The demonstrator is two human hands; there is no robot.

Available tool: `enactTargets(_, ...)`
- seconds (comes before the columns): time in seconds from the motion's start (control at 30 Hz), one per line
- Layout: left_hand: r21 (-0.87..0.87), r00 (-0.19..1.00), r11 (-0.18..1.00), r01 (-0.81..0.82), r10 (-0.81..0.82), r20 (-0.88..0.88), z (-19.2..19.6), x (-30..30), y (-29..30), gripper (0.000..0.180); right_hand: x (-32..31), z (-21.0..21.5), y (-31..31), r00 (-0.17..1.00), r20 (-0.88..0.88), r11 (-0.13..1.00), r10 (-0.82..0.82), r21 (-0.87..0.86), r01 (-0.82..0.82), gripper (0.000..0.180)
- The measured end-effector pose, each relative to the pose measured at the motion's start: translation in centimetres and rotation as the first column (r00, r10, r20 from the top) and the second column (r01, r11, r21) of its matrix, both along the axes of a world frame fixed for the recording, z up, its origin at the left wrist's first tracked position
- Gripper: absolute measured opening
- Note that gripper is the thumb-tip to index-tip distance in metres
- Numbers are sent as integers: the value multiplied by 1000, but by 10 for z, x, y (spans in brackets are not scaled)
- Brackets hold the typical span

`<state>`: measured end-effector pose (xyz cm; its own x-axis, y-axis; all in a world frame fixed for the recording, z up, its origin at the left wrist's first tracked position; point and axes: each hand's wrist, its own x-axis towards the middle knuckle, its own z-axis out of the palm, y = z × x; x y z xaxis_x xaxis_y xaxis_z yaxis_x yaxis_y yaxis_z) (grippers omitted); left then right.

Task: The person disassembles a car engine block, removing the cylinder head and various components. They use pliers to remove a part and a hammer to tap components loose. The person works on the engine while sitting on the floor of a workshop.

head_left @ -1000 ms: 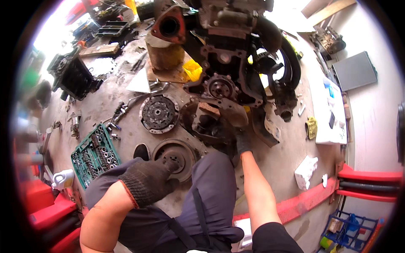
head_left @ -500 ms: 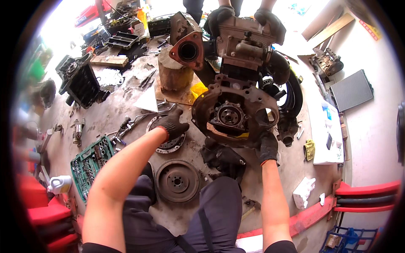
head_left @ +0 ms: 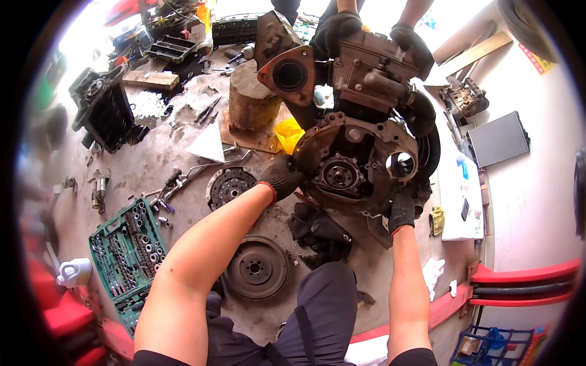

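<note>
A large engine (head_left: 372, 76) stands in front of me, its round bell housing (head_left: 378, 201) facing me around a central crankshaft hub (head_left: 340, 175). My left hand (head_left: 282, 178), in a black glove, grips the housing's left rim; its fingertips are partly hidden. At the lower right edge of the housing, my gloved right hand (head_left: 401, 210) is closed on the metal. Another person's two gloved hands (head_left: 342, 32) hold the engine from the far side. Below my left wrist lie a clutch disc (head_left: 231, 186) and, nearer me, a flywheel (head_left: 256, 268).
An open green socket set (head_left: 125, 244) lies at left, with ratchets and wrenches (head_left: 177, 178) beyond it. A wood stump (head_left: 251, 100) stands beside the engine. Dark cloth (head_left: 320, 235) sits beneath the housing. Red lift arms (head_left: 519, 283) flank me; a radiator (head_left: 499, 139) leans at right.
My left hand has moved right, from over the clutch disc to the housing's left rim. The engine appears farther right and tilted. My right hand stays at its lower right edge.
</note>
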<state>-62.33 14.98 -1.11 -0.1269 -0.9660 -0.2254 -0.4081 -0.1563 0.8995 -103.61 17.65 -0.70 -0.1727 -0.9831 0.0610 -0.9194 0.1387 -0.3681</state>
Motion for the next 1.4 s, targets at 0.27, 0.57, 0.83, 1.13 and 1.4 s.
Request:
enactTargets(0.27,39,993,996,76,-73,-90,2,-1,0,63,-22,-16,1,1000,30,998,-4,-55,6,29)
enactTargets(0.57,27,997,998,58,-56,-58,-32,12,-14,60,24,-1,6,999,-36,998,32,-49,-34,30)
enactTargets(0.83,-36,997,999,-11,13,80,-17,-3,-18,53,7,1,-4,963,-268,996,-33,73,54,42)
enactTargets(1.13,-30,928,998,-58,65,367,26,-8,-11,48,69,52,20,892,166,904,-421,-9,428,79)
enactTargets(1.4,-114,952,992,-53,84,293,-2,-1,-25,46,79,82,13,942,-2,941,-337,41,336,89)
